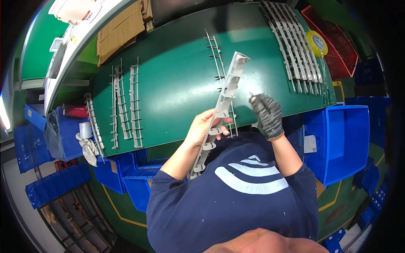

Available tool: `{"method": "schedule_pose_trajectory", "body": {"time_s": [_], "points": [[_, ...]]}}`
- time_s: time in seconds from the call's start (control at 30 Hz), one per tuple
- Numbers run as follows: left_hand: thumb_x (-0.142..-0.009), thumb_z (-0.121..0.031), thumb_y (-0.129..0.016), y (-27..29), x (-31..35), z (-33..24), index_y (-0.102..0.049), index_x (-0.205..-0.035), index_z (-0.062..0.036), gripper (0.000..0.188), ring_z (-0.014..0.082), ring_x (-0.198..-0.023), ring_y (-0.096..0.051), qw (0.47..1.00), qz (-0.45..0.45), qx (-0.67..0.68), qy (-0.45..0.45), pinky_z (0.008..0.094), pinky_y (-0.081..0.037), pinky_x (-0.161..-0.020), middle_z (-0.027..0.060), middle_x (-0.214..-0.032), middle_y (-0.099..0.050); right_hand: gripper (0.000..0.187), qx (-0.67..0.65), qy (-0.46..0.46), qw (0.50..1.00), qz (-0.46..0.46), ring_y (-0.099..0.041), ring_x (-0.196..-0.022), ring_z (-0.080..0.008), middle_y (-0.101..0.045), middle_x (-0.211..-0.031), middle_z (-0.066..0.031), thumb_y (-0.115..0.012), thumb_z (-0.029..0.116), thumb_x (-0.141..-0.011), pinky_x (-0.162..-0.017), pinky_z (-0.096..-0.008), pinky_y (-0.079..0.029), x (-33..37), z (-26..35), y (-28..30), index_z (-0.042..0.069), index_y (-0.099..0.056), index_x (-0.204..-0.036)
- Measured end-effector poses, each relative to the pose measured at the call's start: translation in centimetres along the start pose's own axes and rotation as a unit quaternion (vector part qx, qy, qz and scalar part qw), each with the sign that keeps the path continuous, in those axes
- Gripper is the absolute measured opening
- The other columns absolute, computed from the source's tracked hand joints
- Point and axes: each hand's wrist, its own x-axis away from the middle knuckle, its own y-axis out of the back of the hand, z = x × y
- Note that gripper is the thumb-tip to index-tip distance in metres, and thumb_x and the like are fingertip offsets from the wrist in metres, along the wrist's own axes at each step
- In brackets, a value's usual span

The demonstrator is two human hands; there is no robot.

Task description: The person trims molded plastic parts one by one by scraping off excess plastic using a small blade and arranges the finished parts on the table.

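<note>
Fingers of the bare left hand (202, 126) are curling around the lower middle of a long grey plastic strip (221, 105), thumb on the near side, so the hand is gripping it firmly. The strip is slanting up from the person's chest toward the upper right, its top end hanging over the green table (177, 80) and its lower end reaching down beside the dark blue sleeve (168, 185). The right hand (266, 114), wearing a speckled grey glove with an orange cuff, is bunching its fingers together just right of the strip, apart from it; something small may be pinched at the fingertips, but it is too blurred to tell. Under the strip, a thin grey rail (217, 59) is lying flat on the table. Further left, three similar rails (124, 105) are lying side by side, and another one (93, 124) is resting along the table's left edge. At the far right corner a row of grey strips (295, 46) is lying packed together, with a yellow tape roll (316, 43) just beside them and a red basket (337, 46) beyond. A blue bin (344, 139) is standing off the table at the right, and more blue bins (122, 173) are sitting below the near edge at the left. Cardboard (122, 29) is lying at the far left corner.
</note>
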Motion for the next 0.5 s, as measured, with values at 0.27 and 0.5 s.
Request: {"method": "schedule_pose_trajectory", "body": {"time_s": [0.27, 0.5], "points": [[-0.080, -0.025, -0.051, -0.3, -0.4, 0.2, -0.045, -0.104, -0.0006, 0.035, 0.0195, -0.062, -0.058, 1.000, -0.015, -0.012, -0.013, 0.0228, -0.045, -0.040, 0.0149, -0.085, -0.056, 0.016, 0.256, 0.195, 0.942, 0.093, -0.053, -0.061, -0.0290, -0.055, -0.067, -0.0140, -0.056, 0.017, -0.071, -0.056, -0.0350, -0.042, 1.2, 2.4, -1.0, 0.002, -0.057, -0.072], [-0.079, -0.023, -0.051, 0.0, -0.3, 0.5, -0.045, -0.105, -0.0001, 0.035, 0.0199, -0.062, -0.058, 1.000, -0.024, 0.000, -0.011, 0.0225, -0.044, -0.040, 0.0156, -0.086, -0.056, 0.017, 0.233, 0.130, 0.960, 0.082, -0.052, -0.061, -0.0279, -0.054, -0.066, -0.0140, -0.055, 0.018, -0.073, -0.056, -0.0345, -0.041, 1.0, 3.0, -0.3, 0.002, -0.057, -0.072]]}}
